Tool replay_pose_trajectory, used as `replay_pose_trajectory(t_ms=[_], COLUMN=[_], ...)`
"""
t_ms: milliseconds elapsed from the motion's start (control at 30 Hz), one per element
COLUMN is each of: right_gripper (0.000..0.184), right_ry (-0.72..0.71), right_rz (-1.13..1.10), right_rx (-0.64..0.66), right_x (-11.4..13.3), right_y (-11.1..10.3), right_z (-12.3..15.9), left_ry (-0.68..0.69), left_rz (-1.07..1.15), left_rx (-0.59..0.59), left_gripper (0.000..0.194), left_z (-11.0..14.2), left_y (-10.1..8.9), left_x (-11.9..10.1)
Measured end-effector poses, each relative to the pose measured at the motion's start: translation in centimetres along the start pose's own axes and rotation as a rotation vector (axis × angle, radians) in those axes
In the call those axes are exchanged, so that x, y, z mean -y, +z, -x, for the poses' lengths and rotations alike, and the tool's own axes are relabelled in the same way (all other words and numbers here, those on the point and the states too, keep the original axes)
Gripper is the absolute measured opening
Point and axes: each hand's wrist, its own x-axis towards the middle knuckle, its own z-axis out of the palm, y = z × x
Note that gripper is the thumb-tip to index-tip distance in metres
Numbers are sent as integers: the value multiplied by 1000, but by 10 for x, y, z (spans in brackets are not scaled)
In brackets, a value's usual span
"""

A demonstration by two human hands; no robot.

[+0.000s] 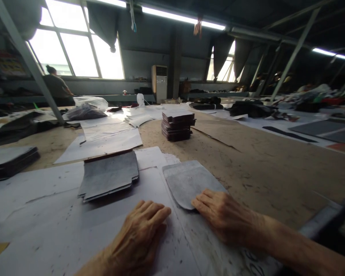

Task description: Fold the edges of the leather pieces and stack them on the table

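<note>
My right hand lies flat, fingers stretched, on the near edge of a grey rounded leather piece on the paper-covered table. My left hand rests palm down on the white paper, fingers together and slightly curled, holding nothing. A flat stack of grey cut pieces lies just beyond my left hand.
A taller stack of dark pieces stands mid-table. Another dark stack sits at the left edge. Loose paper sheets and a plastic bag lie further back. A person stands by the far windows. A grey bar crosses at right.
</note>
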Motion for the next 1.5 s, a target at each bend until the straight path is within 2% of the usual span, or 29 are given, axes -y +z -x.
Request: replay_pose_trajectory(t_ms=[67, 200, 333, 400, 500, 567, 700, 800, 867, 967, 1133, 1267, 1400, 1500], right_gripper=[24, 26, 23, 22, 22, 20, 11, 5, 10, 20, 19, 20, 29, 33], right_ry=[80, 335, 480, 481, 426, 404, 428, 442, 443, 442, 424, 430, 566, 678], right_rz=[-37, -101, -180, -225, -205, -179, -106, -40, -13, -2, -20, -65, -118, -155], right_rx=[-82, -272, -325, -327, -334, -326, -239, -163, -157, -181, -183, -180, -224, -259], right_x=[3, 3, 1, 2, 5, 7, 10, 9, 6, 2, 3, 2, -11, -19], right_y=[1, 1, 2, 2, 2, 2, 4, 6, 6, 4, 3, 2, 0, 2], right_z=[1, 7, 13, 13, 9, 5, -2, -6, -7, -6, -8, -11, -6, 1], left_ry=[-14, 5, -7, -1, 94, 135, 195, 216, 184, 52, -146, -249, -329, -346], left_rz=[38, 76, 22, -34, -67, -40, 8, 5, -24, -114, -277, -253, -202, -208], left_rx=[30, 63, 61, -6, -208, -248, -25, 65, 71, 21, -97, -57, -39, -49], left_gripper=[25, 28, 27, 22, 13, 10, 13, 18, 21, 21, 20, 23, 24, 18], left_z=[-5, -17, -35, -43, -48, -48, -45, -46, -47, -48, -49, -49, -53, -58], left_y=[3, 7, 13, 16, 19, 19, 17, 18, 19, 22, 24, 23, 23, 26], left_x=[-4, -8, -3, 0, 1, -2, -9, -9, -8, -6, -5, -4, 3, 8])
